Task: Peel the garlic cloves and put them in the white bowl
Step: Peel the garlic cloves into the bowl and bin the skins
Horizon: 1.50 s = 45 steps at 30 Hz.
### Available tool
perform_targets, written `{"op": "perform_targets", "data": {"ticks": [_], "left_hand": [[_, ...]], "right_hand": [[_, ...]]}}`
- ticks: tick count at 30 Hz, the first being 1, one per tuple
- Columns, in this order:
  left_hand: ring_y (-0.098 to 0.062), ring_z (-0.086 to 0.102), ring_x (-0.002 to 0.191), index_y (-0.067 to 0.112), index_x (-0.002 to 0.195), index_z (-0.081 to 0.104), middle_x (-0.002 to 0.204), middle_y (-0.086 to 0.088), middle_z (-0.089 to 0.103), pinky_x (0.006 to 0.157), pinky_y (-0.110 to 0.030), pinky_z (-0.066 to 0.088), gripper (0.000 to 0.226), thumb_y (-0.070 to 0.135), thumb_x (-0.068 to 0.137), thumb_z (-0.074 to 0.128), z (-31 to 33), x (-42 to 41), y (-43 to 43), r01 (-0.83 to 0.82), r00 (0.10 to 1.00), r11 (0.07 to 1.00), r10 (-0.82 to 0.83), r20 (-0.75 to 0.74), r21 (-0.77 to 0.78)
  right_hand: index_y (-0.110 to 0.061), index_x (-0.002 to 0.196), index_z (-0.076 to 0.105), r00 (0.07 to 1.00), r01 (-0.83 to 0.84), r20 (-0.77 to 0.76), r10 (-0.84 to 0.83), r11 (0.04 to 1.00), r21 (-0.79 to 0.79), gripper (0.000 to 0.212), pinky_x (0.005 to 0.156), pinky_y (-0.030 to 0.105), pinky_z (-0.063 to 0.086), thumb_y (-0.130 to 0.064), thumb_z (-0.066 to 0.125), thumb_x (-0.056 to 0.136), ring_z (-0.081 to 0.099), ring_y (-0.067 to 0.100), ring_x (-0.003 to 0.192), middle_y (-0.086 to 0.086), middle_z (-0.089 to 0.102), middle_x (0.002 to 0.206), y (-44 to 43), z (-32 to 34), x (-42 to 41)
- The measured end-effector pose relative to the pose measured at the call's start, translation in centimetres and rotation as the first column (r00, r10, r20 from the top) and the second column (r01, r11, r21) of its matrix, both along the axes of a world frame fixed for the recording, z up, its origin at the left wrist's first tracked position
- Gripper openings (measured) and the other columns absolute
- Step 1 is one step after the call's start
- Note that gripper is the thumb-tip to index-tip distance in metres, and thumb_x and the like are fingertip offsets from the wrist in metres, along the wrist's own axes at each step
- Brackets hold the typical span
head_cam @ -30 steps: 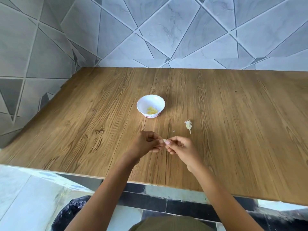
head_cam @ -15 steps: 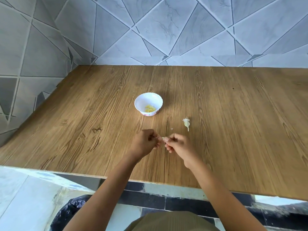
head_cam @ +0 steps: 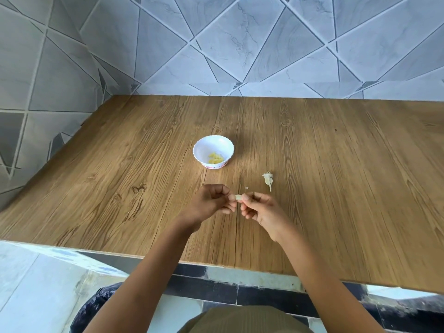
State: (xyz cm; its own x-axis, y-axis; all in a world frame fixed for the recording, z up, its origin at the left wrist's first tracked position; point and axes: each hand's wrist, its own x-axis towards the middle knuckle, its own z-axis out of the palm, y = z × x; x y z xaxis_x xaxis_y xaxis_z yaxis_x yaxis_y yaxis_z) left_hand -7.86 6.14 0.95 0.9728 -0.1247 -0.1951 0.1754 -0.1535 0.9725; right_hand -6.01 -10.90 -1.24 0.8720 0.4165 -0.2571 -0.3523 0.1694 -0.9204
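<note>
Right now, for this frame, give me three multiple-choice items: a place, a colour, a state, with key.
1. Where is the loose garlic skin relative to the white bowl?
A) inside it
B) on the table, to its right and nearer the person
C) under it

2. What colour are the peeled cloves in the bowl?
A) pale yellow
B) purple
C) green

3. What do the left hand and right hand do?
A) lie flat
B) pinch one garlic clove between them
C) lift the bowl

Key: 1 B, it lies on bare wood; 2 A, yellowish against the white inside; 3 B, both hands' fingertips meet on the clove.
</note>
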Motion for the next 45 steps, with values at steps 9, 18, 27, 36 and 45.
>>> {"op": "perform_targets", "data": {"ticks": [9, 18, 27, 36, 45], "left_hand": [[-0.018, 0.066, 0.066, 0.005, 0.079, 0.066, 0.07, -0.008, 0.069, 0.064, -0.027, 0.056, 0.013, 0.006, 0.091, 0.06, -0.7, 0.2, -0.3, -0.159, 0.986, 0.974, 0.163, -0.016, 0.161], [-0.006, 0.059, 0.065, 0.01, 0.08, 0.073, 0.077, 0.003, 0.067, 0.065, -0.025, 0.049, 0.015, 0.022, 0.087, 0.066, -1.5, 0.1, -0.1, -0.211, 0.956, 0.732, 0.016, 0.293, 0.648], [-0.018, 0.068, 0.071, 0.003, 0.092, 0.071, 0.078, -0.011, 0.072, 0.064, -0.021, 0.054, 0.008, 0.003, 0.086, 0.065, -0.7, 0.1, -0.5, -0.18, 0.982, 0.969, 0.168, 0.083, 0.168], [-0.008, 0.067, 0.069, 0.003, 0.091, 0.066, 0.076, -0.003, 0.07, 0.062, -0.016, 0.052, 0.009, 0.009, 0.09, 0.059, -0.2, -0.1, -0.3, -0.102, 0.98, 0.971, 0.061, -0.192, -0.215], [-0.007, 0.064, 0.067, 0.006, 0.082, 0.071, 0.071, 0.001, 0.071, 0.064, -0.013, 0.049, 0.002, 0.007, 0.081, 0.071, -1.2, -0.4, -1.1, -0.246, 0.859, 0.881, 0.004, 0.512, 0.405]], "right_hand": [[-0.005, 0.082, 0.064, 0.9, 0.222, 0.436, -0.011, 0.872, -0.437, 0.012, 0.054, 0.022, 0.047, -0.009, 0.058, 0.091, 0.058, 0.007, 0.057, 0.001, 0.062, 0.068, 0.2, -1.1, -0.1], [-0.003, 0.083, 0.067, 0.975, 0.187, 0.169, -0.147, 0.95, -0.251, 0.012, 0.051, 0.017, 0.047, -0.01, 0.061, 0.09, 0.059, 0.006, 0.053, 0.005, 0.064, 0.065, 0.5, -0.5, -0.4], [-0.004, 0.08, 0.067, 0.976, 0.215, 0.009, -0.216, 0.965, -0.151, 0.012, 0.052, 0.016, 0.046, -0.013, 0.064, 0.088, 0.057, 0.007, 0.054, 0.001, 0.063, 0.063, 0.7, 0.2, -0.5], [-0.005, 0.077, 0.064, 0.98, 0.093, -0.178, -0.086, 0.995, 0.029, 0.023, 0.049, 0.015, 0.043, -0.011, 0.051, 0.095, 0.053, 0.006, 0.05, -0.001, 0.058, 0.058, 0.8, 0.8, -0.4], [-0.009, 0.069, 0.058, 0.975, 0.182, -0.06, -0.212, 0.93, -0.32, 0.029, 0.04, 0.014, 0.031, -0.017, 0.052, 0.096, 0.041, 0.003, 0.042, -0.004, 0.049, 0.055, 1.5, 1.1, -0.7]]}}
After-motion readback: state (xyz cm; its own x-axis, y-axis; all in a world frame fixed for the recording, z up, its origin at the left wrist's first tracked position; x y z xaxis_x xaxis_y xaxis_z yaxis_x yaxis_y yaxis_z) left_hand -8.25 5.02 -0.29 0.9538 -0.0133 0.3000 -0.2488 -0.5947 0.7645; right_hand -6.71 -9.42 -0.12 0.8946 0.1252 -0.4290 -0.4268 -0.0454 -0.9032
